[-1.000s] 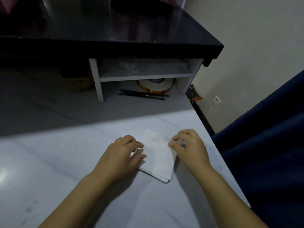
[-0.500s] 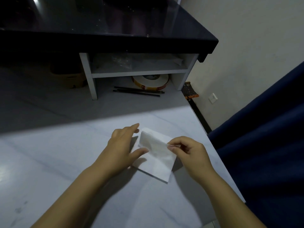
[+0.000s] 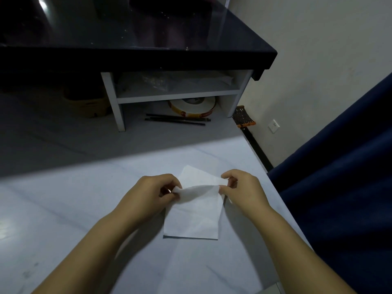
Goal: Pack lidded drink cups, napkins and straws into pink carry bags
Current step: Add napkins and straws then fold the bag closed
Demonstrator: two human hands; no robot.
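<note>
Both hands, left hand and right hand, now pinch the lifted napkin.

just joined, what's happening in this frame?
A person is handling a white napkin on a pale marble-look counter. The left hand and the right hand each pinch one end of a thin top layer, lifted off the counter, while the rest of the napkin lies flat. It looks like folding or separating a sheet. No cups, straws or pink bags are in view; a tape roll sits under the white shelf behind.
</note>
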